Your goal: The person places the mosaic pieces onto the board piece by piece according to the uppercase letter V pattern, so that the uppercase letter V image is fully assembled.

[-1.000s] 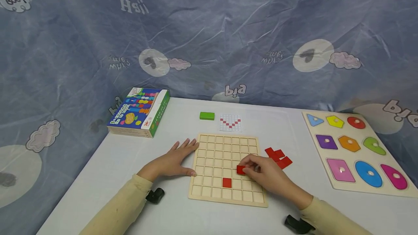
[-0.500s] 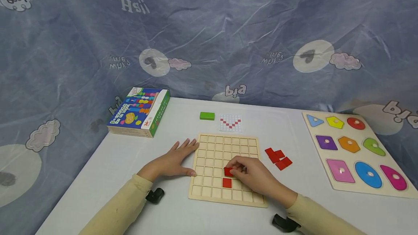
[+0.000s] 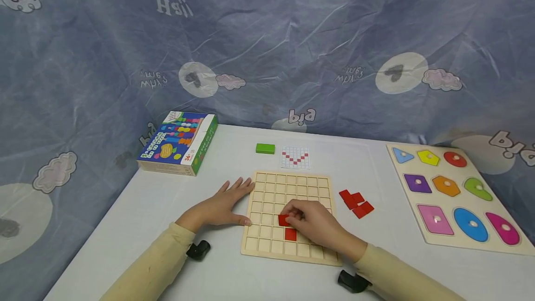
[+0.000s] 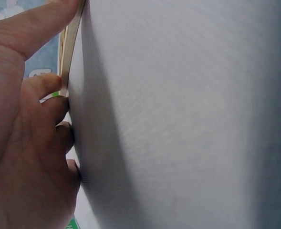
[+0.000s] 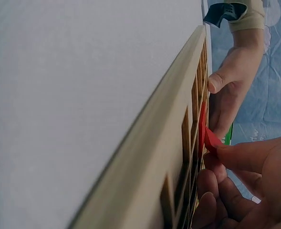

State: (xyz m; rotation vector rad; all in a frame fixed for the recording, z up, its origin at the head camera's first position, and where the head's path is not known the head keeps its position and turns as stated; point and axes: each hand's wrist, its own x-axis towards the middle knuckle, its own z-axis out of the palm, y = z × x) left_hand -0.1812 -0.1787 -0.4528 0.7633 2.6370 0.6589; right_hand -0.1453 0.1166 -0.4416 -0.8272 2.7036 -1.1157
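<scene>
A wooden grid board (image 3: 267, 182) lies on the white table, and one red square tile (image 3: 290, 234) sits in a cell near its front. My right hand (image 3: 312, 221) pinches another red tile (image 3: 283, 220) between thumb and fingers, just behind and left of the seated one. In the right wrist view the pinched tile (image 5: 211, 140) is tilted, its lower edge at the board's face. My left hand (image 3: 221, 204) lies with fingers spread, thumb and fingertips touching the board's left edge. The left wrist view shows its thumb (image 4: 40, 26) against that edge.
Several loose red tiles (image 3: 362, 209) lie right of the board. Behind it are a small pattern card (image 3: 295, 157) and a green block (image 3: 265, 148). A game box (image 3: 177, 143) stands back left; a shape puzzle board (image 3: 439, 206) lies at right.
My right hand has carried the pinched tile leftward over the board, past the seated tile's column. The left hand, the board and the loose tiles have stayed where they were.
</scene>
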